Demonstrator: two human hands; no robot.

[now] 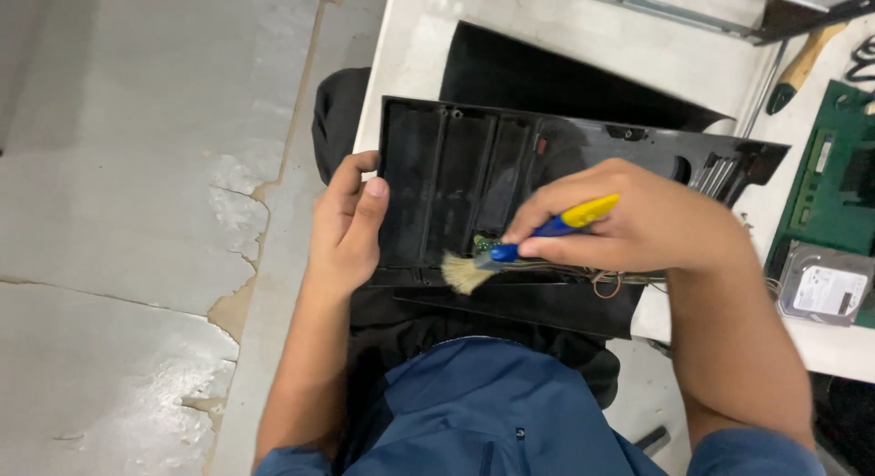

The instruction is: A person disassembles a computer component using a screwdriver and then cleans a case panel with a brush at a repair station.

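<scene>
Head view shows my left hand (pixel 346 225) clasping the left edge of a black plastic casing (pixel 474 189), thumb lying on its inner face, the casing propped over my lap against the white surface (pixel 419 20). My right hand (pixel 629 225) is clenched around a small brush with a blue and yellow handle (pixel 547 228), its pale bristles touching the casing's lower edge beside a small green circuit board (pixel 483 244). Off to the right on the surface I see a larger green board (pixel 834 180), a hard drive (pixel 825 289) and a wooden-handled tool (pixel 807 61).
</scene>
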